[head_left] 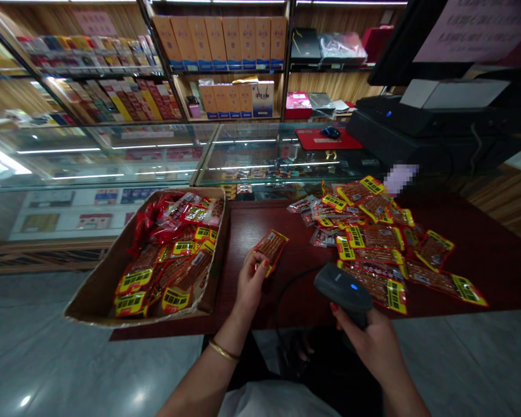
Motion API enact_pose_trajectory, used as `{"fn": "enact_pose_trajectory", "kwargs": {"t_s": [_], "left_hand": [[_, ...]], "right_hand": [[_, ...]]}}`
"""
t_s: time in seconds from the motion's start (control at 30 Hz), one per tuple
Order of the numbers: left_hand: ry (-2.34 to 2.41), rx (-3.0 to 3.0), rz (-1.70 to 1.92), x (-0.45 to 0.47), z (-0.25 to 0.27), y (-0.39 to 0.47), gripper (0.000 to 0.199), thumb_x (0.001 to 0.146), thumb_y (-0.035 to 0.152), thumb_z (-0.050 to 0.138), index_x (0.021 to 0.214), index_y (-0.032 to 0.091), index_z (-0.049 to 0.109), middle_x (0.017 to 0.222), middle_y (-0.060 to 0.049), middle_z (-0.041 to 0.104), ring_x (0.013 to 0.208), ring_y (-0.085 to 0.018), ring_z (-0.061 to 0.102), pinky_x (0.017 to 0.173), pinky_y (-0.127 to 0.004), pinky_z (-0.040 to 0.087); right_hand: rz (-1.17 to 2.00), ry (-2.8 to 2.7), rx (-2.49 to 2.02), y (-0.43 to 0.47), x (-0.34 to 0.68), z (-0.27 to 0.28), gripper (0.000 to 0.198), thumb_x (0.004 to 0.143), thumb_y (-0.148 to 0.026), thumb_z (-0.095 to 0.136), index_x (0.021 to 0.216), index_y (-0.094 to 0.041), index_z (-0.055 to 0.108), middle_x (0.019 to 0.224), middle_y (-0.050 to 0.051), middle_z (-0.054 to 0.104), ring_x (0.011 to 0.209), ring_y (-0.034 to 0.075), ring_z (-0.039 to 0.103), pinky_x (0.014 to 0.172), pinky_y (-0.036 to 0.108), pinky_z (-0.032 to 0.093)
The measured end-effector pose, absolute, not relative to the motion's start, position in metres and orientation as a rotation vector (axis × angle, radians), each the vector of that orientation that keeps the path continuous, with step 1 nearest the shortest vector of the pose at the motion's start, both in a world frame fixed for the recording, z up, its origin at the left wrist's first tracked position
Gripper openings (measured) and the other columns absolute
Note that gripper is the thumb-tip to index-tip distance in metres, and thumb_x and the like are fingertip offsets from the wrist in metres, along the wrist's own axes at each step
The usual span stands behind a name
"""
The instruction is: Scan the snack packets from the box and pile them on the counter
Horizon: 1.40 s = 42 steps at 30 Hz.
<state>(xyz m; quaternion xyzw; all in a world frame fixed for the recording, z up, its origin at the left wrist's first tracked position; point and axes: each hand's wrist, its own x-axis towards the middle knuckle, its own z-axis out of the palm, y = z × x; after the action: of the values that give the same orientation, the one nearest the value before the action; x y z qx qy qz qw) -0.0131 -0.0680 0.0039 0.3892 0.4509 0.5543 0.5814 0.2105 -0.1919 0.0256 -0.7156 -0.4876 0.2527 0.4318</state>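
Observation:
Between the thumb and fingers of my left hand (pixel 250 279) is a flat snack packet (pixel 272 246) with brown sticks showing through clear film and a yellow edge. My right hand (pixel 369 341) is wrapped round the handle of a black barcode scanner (pixel 342 289); a blue light glows on its top and its head points toward the packet. To the left stands an open cardboard box (pixel 219 272) holding similar yellow-labelled packets and red ones. A loose pile of snack packets (pixel 373 237) lies on the dark red wooden table (pixel 247 226), right of the scanner.
Behind the table runs a glass display counter (pixel 156 145) with a red mouse pad (pixel 312 139) and a mouse (pixel 330 132) on it. A black cash register (pixel 417 127) stands at the right. Shelves with boxes (pixel 223 43) line the back wall. The scanner's cable (pixel 282 295) curves across the table.

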Motion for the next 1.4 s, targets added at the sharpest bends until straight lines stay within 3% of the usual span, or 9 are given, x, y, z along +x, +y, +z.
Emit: {"fn": "enact_pose_trajectory", "kwargs": {"t_s": [0.07,0.2,0.53,0.83,1.17,1.4], "left_hand": [[1.1,0.988,1.322,-0.011,0.004,-0.067,0.03,0.074,0.029,0.081,0.1,0.021,0.068,0.111,-0.007,0.071,0.108,-0.024,0.067,0.099,-0.036,0.055],[1.099,1.13,1.366,-0.008,0.003,-0.066,0.049,0.073,0.013,0.072,0.121,0.022,0.068,0.124,-0.007,0.072,0.116,-0.024,0.066,0.107,-0.035,0.049],[1.159,1.291,1.32,-0.009,-0.014,-0.063,0.041,0.072,0.008,0.061,0.11,0.019,0.072,0.106,-0.005,0.076,0.1,-0.02,0.071,0.092,-0.032,0.054],[1.16,1.274,1.328,-0.009,-0.01,-0.063,0.036,0.07,0.011,0.068,0.106,0.019,0.072,0.098,-0.002,0.075,0.089,-0.018,0.069,0.083,-0.029,0.054],[1.152,1.181,1.321,-0.007,-0.005,-0.063,0.038,0.067,0.011,0.07,0.105,0.018,0.071,0.101,-0.004,0.076,0.097,-0.019,0.07,0.092,-0.031,0.054],[1.019,1.024,1.19,0.013,0.015,-0.06,0.047,0.067,0.011,0.069,0.113,0.019,0.068,0.11,-0.005,0.075,0.097,-0.019,0.071,0.085,-0.029,0.058]], "right_hand": [[0.641,-1.219,-1.78,-0.192,0.21,0.026,0.03,0.08,-0.053,0.074,0.072,-0.024,0.072,0.062,0.004,0.075,0.058,0.025,0.072,0.064,0.034,0.059],[0.66,-1.215,-1.777,-0.19,0.209,0.029,0.03,0.08,-0.052,0.072,0.075,-0.023,0.074,0.064,0.005,0.076,0.057,0.025,0.072,0.062,0.033,0.059],[0.608,-1.232,-1.826,-0.184,0.209,0.032,0.034,0.079,-0.057,0.07,0.07,-0.024,0.073,0.059,0.005,0.075,0.056,0.026,0.072,0.061,0.033,0.058],[0.628,-1.213,-1.837,-0.186,0.209,0.03,0.036,0.081,-0.057,0.069,0.063,-0.026,0.067,0.055,0.003,0.071,0.05,0.023,0.069,0.056,0.031,0.055],[0.609,-1.192,-1.846,-0.186,0.211,0.026,0.037,0.081,-0.058,0.07,0.065,-0.026,0.066,0.056,0.003,0.072,0.051,0.023,0.069,0.057,0.031,0.056],[0.573,-1.117,-1.807,-0.194,0.217,0.024,0.034,0.08,-0.057,0.073,0.067,-0.025,0.07,0.055,0.003,0.072,0.056,0.024,0.07,0.063,0.032,0.058]]}}
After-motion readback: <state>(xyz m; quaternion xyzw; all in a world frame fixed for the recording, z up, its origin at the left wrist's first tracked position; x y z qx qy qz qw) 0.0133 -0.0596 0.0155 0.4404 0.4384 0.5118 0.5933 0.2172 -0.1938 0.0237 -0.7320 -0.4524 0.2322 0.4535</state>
